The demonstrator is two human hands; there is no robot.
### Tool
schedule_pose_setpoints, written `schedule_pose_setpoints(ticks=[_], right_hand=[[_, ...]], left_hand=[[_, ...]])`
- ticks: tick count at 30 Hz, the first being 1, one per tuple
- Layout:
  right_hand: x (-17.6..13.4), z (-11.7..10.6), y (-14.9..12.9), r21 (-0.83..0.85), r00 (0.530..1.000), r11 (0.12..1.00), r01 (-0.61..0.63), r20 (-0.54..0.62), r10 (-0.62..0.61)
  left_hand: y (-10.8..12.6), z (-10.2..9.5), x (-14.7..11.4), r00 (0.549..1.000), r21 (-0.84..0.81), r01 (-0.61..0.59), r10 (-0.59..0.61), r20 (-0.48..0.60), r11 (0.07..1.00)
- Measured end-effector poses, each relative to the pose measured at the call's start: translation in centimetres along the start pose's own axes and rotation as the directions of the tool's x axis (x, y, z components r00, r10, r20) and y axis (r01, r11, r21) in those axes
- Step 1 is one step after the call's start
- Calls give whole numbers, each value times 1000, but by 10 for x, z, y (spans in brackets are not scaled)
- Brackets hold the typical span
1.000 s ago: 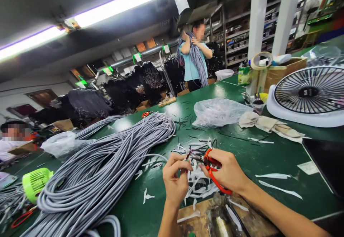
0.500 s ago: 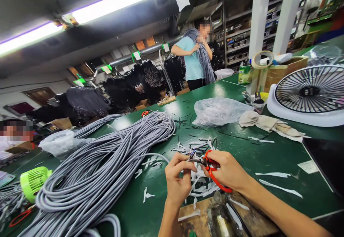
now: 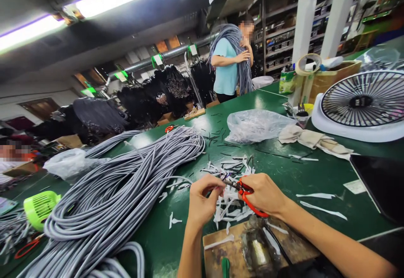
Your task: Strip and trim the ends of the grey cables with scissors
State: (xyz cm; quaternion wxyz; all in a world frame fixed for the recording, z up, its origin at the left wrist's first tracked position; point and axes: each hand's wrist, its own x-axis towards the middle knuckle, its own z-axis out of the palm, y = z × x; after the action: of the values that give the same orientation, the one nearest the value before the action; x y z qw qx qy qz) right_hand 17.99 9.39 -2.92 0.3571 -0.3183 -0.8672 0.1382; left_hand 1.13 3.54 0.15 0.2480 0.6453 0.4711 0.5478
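My left hand (image 3: 204, 198) pinches the end of a grey cable (image 3: 176, 178) that runs back to a big coiled bundle of grey cables (image 3: 135, 181) on the left. In my right hand (image 3: 265, 194) are red-handled scissors (image 3: 254, 205), their dark blades pointing left and touching or nearly touching the cable end at my left fingertips. The fingers partly hide that end, so I cannot make out its wires clearly. Beneath and behind the hands lies a pile of white strips and black scraps (image 3: 233, 215) on the green table (image 3: 160, 248).
A wooden board with a metal block (image 3: 260, 246) sits close in front of me. Rightward are a white fan (image 3: 360, 101), a cloth glove (image 3: 315, 139), a plastic bag (image 3: 255, 126) and a dark tablet-like panel (image 3: 381, 185). A small green fan (image 3: 41, 208) stands left. Across the table, a person (image 3: 229, 63) carries cables.
My left hand has shifted slightly left and closed its fingers more tightly over the cable end. The view has moved a little. The person across the table has turned and lowered an arm.
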Motion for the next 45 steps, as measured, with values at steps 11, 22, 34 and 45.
schedule_pose_setpoints(ticks=[11, 22, 34, 45], right_hand=[[7, -7, -11, 341, 952, 915, -216, 282, 120], [3, -5, 1, -62, 997, 998, -5, 78, 10], [0, 7, 3, -20, 999, 999, -35, 6, 35], [3, 8, 7, 47, 994, 994, -101, 49, 99]], left_hand=[[2, 0, 1, 990, -162, 118, -129, -57, 980], [0, 2, -1, 990, -37, 86, -89, -106, 996], [-10, 2, 10, 946, -344, 315, -319, 47, 884], [-21, 6, 12, 921, -368, 383, -379, 86, 847]])
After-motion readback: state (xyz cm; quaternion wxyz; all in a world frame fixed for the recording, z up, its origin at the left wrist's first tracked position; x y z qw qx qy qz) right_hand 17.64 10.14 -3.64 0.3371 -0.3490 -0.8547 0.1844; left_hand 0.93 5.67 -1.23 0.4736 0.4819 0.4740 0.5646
